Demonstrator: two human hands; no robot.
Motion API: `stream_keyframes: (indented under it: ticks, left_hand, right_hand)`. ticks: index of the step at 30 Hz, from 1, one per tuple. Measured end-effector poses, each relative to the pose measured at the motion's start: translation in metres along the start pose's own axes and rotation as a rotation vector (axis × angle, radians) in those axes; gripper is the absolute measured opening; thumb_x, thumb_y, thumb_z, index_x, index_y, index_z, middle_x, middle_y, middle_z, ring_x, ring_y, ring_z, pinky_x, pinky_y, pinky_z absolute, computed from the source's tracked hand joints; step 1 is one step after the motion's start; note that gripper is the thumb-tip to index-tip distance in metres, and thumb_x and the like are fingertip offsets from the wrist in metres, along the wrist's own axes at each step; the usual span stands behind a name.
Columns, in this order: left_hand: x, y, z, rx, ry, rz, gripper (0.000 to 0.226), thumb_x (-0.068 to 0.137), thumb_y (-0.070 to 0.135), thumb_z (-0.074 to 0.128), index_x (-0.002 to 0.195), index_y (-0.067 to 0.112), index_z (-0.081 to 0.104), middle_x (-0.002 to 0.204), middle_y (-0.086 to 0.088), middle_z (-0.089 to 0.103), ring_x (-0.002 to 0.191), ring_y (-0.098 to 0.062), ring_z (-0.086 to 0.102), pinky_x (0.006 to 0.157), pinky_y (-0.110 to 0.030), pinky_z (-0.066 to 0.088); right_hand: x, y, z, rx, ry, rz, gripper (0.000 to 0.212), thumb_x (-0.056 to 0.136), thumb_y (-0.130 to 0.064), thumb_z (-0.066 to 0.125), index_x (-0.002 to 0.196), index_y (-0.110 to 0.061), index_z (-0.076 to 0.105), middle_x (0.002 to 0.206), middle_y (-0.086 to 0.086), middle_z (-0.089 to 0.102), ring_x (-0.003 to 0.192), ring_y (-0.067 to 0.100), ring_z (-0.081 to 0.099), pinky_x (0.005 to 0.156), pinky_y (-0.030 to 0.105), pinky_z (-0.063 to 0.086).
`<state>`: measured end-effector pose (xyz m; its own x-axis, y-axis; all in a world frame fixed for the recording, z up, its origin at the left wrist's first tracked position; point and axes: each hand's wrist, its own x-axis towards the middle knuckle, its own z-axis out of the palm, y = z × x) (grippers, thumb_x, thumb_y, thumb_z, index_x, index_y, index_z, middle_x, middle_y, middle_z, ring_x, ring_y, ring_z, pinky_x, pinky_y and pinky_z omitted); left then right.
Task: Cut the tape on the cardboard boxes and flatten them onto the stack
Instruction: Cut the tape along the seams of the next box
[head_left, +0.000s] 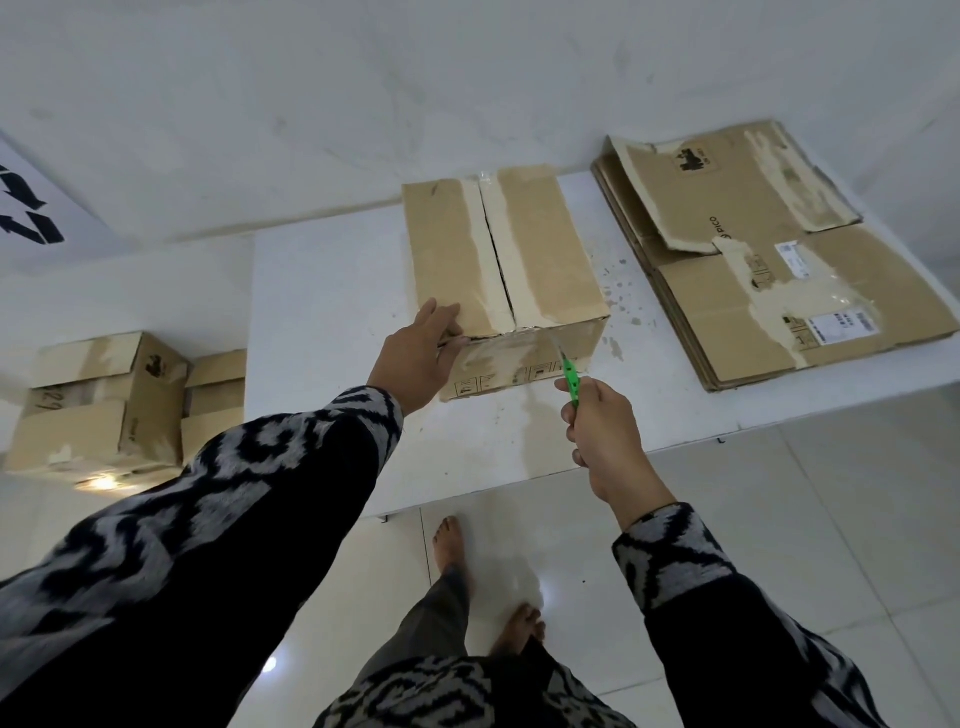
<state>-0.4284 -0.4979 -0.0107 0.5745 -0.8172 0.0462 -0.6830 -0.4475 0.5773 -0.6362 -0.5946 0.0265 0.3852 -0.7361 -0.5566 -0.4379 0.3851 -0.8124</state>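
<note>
A brown cardboard box (540, 249) stands on the white table (322, 291), its top seam split open along the middle, with pale tape marks on both flaps. My left hand (421, 358) rests on the box's near left corner, fingers laid over the top edge. My right hand (605, 436) grips a green-handled cutter (570, 376), whose blade touches the taped near top edge of the box. A stack of flattened cardboard boxes (769, 260) lies on the table to the right.
Two more taped boxes (104, 400) sit on the floor to the left of the table. A white wall runs behind the table. My bare feet (452, 545) stand on the glossy tiled floor at the table's near edge.
</note>
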Motion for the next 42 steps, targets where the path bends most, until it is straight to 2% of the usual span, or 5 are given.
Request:
stream_keyframes:
  ticks: [7,14,18,30,42]
  left_hand:
    - [-0.003,0.008,-0.004,-0.002,-0.029,-0.033,0.037,0.1,0.029,0.051,0.135,0.017,0.05,0.122,0.008,0.061,0.138,-0.017,0.043,0.101,-0.038,0.044]
    - [0.06,0.057,-0.026,0.077,-0.145,-0.213,0.038,0.098,0.041,0.04,0.078,0.015,0.06,0.091,0.003,0.061,0.092,-0.02,0.055,0.077,-0.03,0.042]
    - [0.098,0.077,-0.025,0.039,-0.392,-0.363,0.036,0.101,0.043,0.041,0.095,0.011,0.056,0.095,-0.005,0.056,0.083,-0.021,0.052,0.081,-0.031,0.041]
    - [0.115,0.076,-0.012,-0.434,-0.366,-0.698,0.026,0.099,0.03,0.059,0.085,0.009,0.062,0.079,0.0,0.068,0.031,-0.004,0.033,0.04,-0.013,0.032]
    - [0.113,0.052,-0.01,-0.275,-0.244,-0.488,0.035,0.084,0.05,0.071,0.086,0.016,0.078,0.087,0.007,0.075,0.074,-0.011,0.063,0.071,-0.024,0.051]
  right_hand:
    - [-0.001,0.001,-0.003,-0.042,-0.033,0.026,0.036,0.105,-0.023,0.029,0.105,-0.019,0.065,0.067,-0.001,0.046,0.047,0.011,0.029,0.041,0.023,0.022]
    - [-0.009,0.022,-0.01,0.014,-0.007,0.061,0.037,0.106,-0.025,0.03,0.103,-0.021,0.067,0.066,-0.001,0.046,0.044,0.008,0.03,0.04,0.022,0.025]
    - [-0.014,0.025,-0.012,0.065,-0.006,0.068,0.037,0.106,-0.025,0.03,0.102,-0.022,0.067,0.064,-0.002,0.045,0.045,0.008,0.029,0.042,0.022,0.025]
    - [0.0,0.013,-0.008,0.001,-0.087,-0.018,0.034,0.105,-0.028,0.033,0.105,-0.02,0.066,0.064,-0.003,0.047,0.042,0.004,0.032,0.042,0.021,0.027]
    - [0.026,-0.003,0.012,-0.095,-0.093,-0.035,0.034,0.104,-0.032,0.033,0.095,-0.018,0.062,0.068,-0.002,0.048,0.05,0.01,0.033,0.047,0.024,0.026]
